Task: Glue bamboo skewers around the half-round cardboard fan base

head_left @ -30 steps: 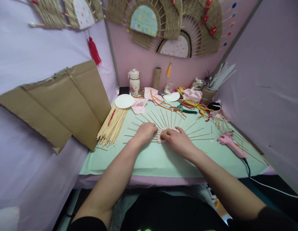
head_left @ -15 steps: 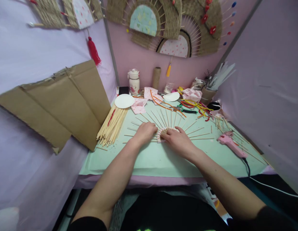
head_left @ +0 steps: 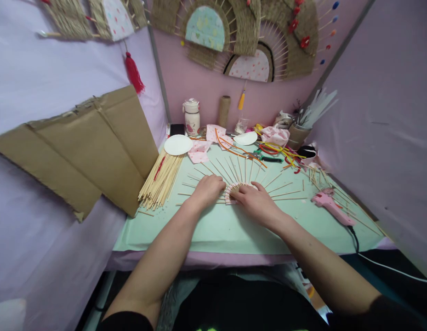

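Note:
A half-round fan of thin wooden sticks [head_left: 241, 171] lies on the mint-green table cover, its sticks spreading outward from a small half-disc base [head_left: 230, 198] with pink-and-white patterned edges. At the base's left side, my left hand [head_left: 209, 189] is closed, with curled fingers against the edge and over the left sticks. My right hand [head_left: 256, 201] rests across the base's right part, fingers bent down onto its middle. Both hands hold the fan against the table. My fingers hide much of the base and the inner stick ends.
Left of the fan lies a bundle of sticks [head_left: 161, 181] with a white disc [head_left: 178, 145] on it, beside leaning cardboard [head_left: 85, 151]. A pink glue gun [head_left: 332, 208] lies right, its cord off the edge. Green-handled pliers [head_left: 268, 159] and a bottle [head_left: 191, 118] are behind.

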Demonstrator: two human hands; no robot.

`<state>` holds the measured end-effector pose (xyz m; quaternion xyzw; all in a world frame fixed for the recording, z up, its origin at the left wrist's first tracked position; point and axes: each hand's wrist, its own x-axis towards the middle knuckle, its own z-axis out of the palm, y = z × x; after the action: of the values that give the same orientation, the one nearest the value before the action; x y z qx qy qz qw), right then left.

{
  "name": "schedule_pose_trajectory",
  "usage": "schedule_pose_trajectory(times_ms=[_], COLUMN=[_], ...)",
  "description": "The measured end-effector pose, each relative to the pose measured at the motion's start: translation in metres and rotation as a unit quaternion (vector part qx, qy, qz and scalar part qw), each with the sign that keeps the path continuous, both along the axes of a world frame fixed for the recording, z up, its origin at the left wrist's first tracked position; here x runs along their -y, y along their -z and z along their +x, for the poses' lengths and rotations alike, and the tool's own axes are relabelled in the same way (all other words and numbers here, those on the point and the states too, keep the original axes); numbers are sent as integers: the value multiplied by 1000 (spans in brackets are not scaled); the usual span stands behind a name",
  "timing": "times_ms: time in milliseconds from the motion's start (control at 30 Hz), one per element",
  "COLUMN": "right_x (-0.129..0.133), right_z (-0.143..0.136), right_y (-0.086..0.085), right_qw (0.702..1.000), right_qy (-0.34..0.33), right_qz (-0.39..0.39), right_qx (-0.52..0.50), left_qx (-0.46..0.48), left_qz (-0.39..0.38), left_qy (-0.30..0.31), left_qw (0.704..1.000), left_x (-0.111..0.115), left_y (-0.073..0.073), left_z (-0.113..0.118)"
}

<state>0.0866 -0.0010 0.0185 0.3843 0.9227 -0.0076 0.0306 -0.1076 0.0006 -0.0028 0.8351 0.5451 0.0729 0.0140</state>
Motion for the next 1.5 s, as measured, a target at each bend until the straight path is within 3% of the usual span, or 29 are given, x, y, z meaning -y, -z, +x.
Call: schedule_pose_trajectory(times_ms=[333,567,833,967,1500], right_x=[-2,-2,-1,0,3], right_z=[4,4,6,7,6], right_y=[8,9,10,9,4], right_qw=[999,998,997,997,998], right_qy=[23,26,21,13,12], right_qz=[-10,-14,-14,-11,-11], right_qx=[-47,-58,-71,-70,-60], left_qx=[15,61,168,204,172], left_qz=[7,52,188,228,168], left_qy=[1,-5,-107,-126,-66], left_qw=[1000,997,962,944,968], left_x=[2,2,2,4,4], left_y=[-1,2,-4,-6,-3], left_z=[-1,-2,-6,-7,1])
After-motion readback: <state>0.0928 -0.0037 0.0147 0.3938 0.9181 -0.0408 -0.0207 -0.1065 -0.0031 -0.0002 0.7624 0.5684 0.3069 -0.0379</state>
